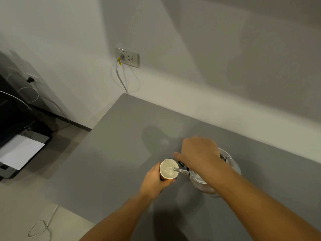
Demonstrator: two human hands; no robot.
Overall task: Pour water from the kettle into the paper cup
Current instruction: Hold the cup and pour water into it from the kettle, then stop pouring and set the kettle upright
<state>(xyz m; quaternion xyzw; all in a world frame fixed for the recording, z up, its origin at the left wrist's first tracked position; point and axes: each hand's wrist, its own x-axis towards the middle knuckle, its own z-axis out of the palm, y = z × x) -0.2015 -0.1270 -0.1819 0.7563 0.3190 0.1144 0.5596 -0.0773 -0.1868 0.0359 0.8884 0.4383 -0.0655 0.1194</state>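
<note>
Pour in progress above the grey surface (121,153). Left hand (154,180) wraps the paper cup (168,169); right hand (198,152) grips the tilted kettle (203,183), spout over the rim. Risk: overfilling or a squeezed cup spilling water.

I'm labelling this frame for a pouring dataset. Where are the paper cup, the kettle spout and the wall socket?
paper cup (167,165): head view, inner wall near the rim.
kettle spout (180,170): head view, middle of the metal tube.
wall socket (128,57): head view, faceplate centre.
</note>
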